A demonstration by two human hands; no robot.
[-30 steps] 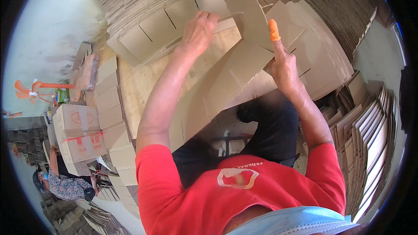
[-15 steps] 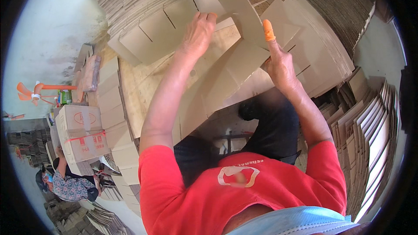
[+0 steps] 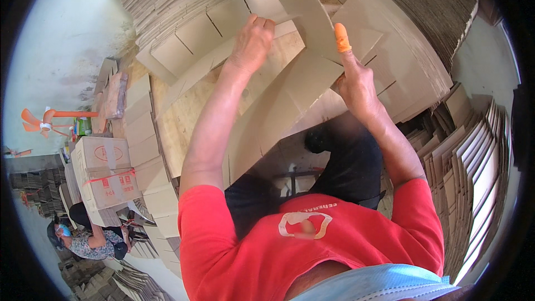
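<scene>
Probably a carton workshop or packing warehouse: stacks of flattened cardboard blanks [image 3: 184, 0] piled all around, bundled sheets on edge [image 3: 473, 161], taped boxes [image 3: 106, 175], another worker [image 3: 92, 239] seated among them.

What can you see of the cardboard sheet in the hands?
The cardboard sheet is a flat, plain brown blank with slits cut into its edges, forming flaps. It is held tilted above a stack of similar sheets. The left hand grips its upper edge; the right hand, with an orange cap on one finger, holds its right side. Its lower end runs toward the person's legs.
</scene>
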